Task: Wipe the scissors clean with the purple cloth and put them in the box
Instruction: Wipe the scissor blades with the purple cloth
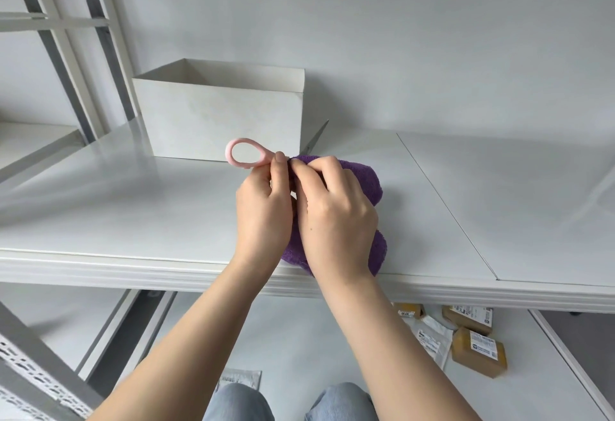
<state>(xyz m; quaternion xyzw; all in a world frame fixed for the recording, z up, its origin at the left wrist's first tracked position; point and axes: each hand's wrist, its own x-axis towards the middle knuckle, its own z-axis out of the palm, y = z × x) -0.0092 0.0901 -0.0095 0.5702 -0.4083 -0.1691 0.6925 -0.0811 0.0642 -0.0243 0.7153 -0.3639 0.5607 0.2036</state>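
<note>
Scissors with a pink loop handle point(244, 153) are held above the white table point(133, 207). My left hand point(263, 211) pinches them just below that handle. My right hand point(332, 217) presses the purple cloth point(361, 181) around the middle of the scissors. A grey blade tip point(317, 137) sticks out past the cloth, beside the right corner of the box. The open white box point(219, 114) stands upright at the back of the table, just behind my hands. Its inside is mostly hidden.
A white metal rack point(66, 54) rises at the left. Below the table's front edge point(166, 270), brown parcels point(479, 350) and white mail bags point(431, 340) lie on the floor at the right. My knees in blue jeans point(286, 400) show at the bottom.
</note>
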